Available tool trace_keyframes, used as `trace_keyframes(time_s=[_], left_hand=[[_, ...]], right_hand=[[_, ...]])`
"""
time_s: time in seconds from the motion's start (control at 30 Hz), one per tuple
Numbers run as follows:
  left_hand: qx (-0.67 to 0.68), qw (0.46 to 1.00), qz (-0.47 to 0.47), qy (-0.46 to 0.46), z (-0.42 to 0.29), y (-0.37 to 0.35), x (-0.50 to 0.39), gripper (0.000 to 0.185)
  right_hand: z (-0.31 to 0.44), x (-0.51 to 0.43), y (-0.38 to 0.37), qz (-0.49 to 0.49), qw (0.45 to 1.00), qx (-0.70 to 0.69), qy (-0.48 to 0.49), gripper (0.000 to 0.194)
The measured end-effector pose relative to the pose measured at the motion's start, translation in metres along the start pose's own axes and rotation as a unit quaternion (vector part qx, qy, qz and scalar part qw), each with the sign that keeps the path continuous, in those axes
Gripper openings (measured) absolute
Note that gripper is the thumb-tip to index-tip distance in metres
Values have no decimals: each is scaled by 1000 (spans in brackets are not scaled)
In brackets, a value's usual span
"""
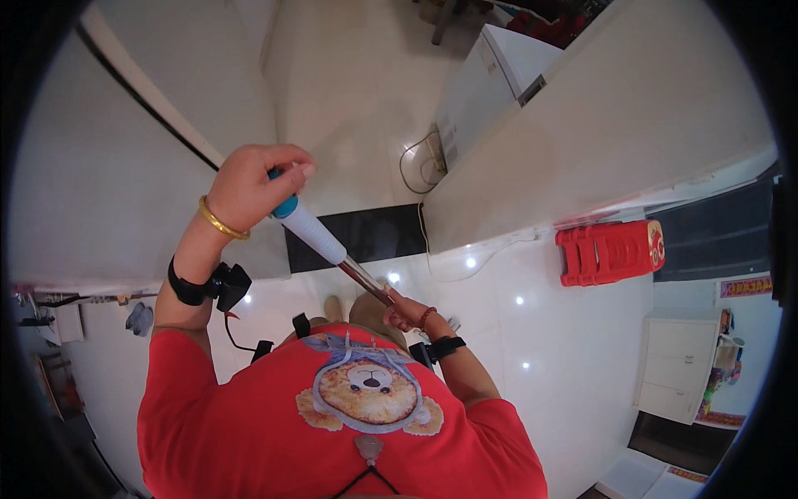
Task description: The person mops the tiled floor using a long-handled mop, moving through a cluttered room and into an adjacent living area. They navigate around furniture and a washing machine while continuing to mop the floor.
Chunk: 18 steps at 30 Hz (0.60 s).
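My left hand (252,184), with a gold bangle at the wrist, is closed around the teal end of a long pole handle (315,236). Below that end the handle has a white ribbed grip sleeve, then a shiny metal tube (365,277). Lower down, close to my waist, my right hand (408,312) grips the metal tube. The pole slants from the upper left towards my right side. Its lower end is mostly hidden behind my right hand and arm, so I cannot tell what tool it is.
A dark threshold strip (374,237) crosses the floor ahead, between wall ends. Beyond it, a white appliance (474,93) stands by the right wall with a loose cable (402,171). A red plastic stool (611,252), grey shoes (139,318) and a white cabinet (676,365) are around me.
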State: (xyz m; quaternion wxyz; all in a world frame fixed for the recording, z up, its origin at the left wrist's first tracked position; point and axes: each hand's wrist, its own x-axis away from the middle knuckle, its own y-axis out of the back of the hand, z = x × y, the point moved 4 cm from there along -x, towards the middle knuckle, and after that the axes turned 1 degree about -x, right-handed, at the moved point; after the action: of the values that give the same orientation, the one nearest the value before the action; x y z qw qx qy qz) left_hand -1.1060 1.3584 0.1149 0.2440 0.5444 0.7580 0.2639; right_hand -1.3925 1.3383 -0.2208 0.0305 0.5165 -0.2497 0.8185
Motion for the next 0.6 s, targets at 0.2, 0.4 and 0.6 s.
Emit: trace_keyframes(time_s=[0.2, 0.4, 0.6], left_hand=[[-25, 996, -20, -82, -1, -10, -96, 18], [-83, 979, 10, -185, -10, -62, -223, 12], [37, 941, 138, -305, -54, -109, -298, 17]], right_hand=[[53, 4, 58, -7, 997, 41, 58, 86], [74, -7, 157, 85, 977, -197, -10, 80], [46, 10, 198, 52, 882, -468, -3, 71]])
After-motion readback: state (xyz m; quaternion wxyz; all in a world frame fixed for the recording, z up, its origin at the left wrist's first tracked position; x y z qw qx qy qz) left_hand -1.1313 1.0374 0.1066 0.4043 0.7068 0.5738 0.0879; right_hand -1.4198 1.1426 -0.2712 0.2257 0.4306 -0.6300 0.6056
